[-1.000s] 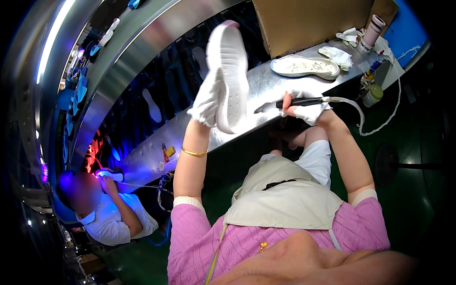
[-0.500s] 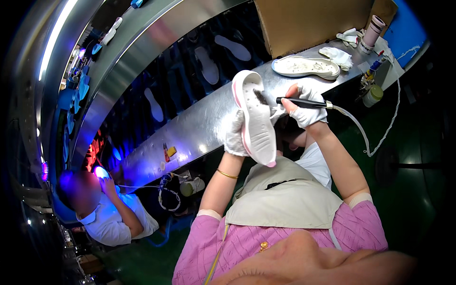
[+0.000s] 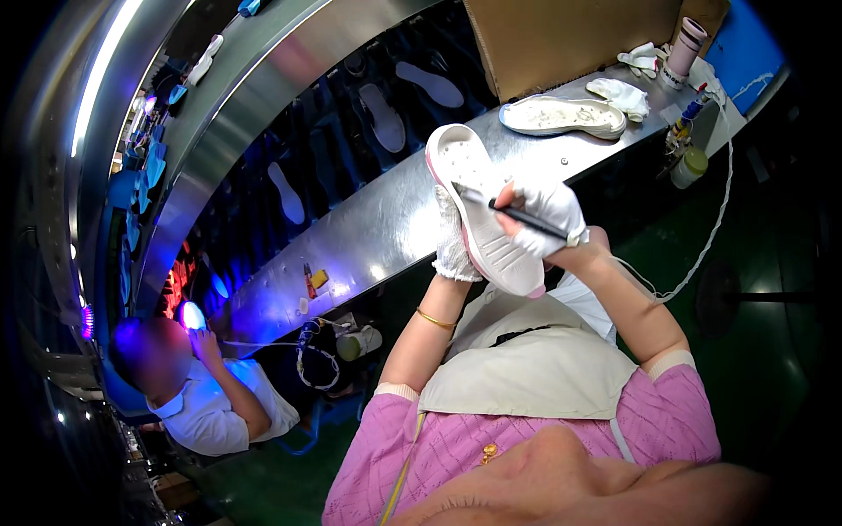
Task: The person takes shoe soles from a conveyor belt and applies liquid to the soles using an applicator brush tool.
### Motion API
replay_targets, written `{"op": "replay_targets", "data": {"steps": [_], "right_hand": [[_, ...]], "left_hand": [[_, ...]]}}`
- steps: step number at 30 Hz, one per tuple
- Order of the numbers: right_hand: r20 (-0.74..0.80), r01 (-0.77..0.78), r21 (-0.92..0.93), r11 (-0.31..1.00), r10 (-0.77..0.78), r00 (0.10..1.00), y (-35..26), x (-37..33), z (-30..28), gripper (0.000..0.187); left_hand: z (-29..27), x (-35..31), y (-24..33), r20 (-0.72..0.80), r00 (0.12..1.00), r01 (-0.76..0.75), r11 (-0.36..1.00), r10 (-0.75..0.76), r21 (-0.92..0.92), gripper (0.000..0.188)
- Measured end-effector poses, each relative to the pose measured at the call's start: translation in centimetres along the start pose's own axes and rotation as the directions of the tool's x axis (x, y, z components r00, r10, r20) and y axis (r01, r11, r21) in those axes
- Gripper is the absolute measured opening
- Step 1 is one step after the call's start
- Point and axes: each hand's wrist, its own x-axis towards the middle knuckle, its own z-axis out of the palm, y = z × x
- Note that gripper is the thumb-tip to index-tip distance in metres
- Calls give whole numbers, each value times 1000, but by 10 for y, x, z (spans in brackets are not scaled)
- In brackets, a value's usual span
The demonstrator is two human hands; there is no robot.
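My left hand (image 3: 451,241), in a white glove, is closed around the left side of a white shoe sole (image 3: 502,241) with a pink edge. The sole is held tilted above the bench front, its hollow inner face toward me. In my right hand (image 3: 553,209), also gloved with bare fingertips, is a brush with a black handle (image 3: 537,223). Its bristles (image 3: 471,193) touch or hover just over the sole's inner face near the left rim; which, I cannot tell. A thin pale hose (image 3: 638,279) trails from the handle's rear end.
Another white sole (image 3: 561,118) lies on the metal bench (image 3: 386,230), beside a crumpled white glove (image 3: 620,98). Behind stands a cardboard sheet (image 3: 570,44). Insoles (image 3: 382,118) lie on the dark conveyor beyond. At left, a co-worker (image 3: 219,394) holds a brightly lit thing.
My right hand has moved down and tipped the brush, carrying its bristles leftward across the sole to the left rim. The sole's lower end has swung slightly right.
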Motion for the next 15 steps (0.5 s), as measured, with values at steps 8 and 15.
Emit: {"op": "replay_targets", "data": {"steps": [8,15], "right_hand": [[-44,53,-101,993,-58,997,-9,-9,6,17],[49,-265,69,962,262,964,-12,-14,5,16]], "left_hand": [[3,6,10,6,991,-136,990,136,-37,77],[0,9,23,50,988,-142,983,148,-114,76]]}}
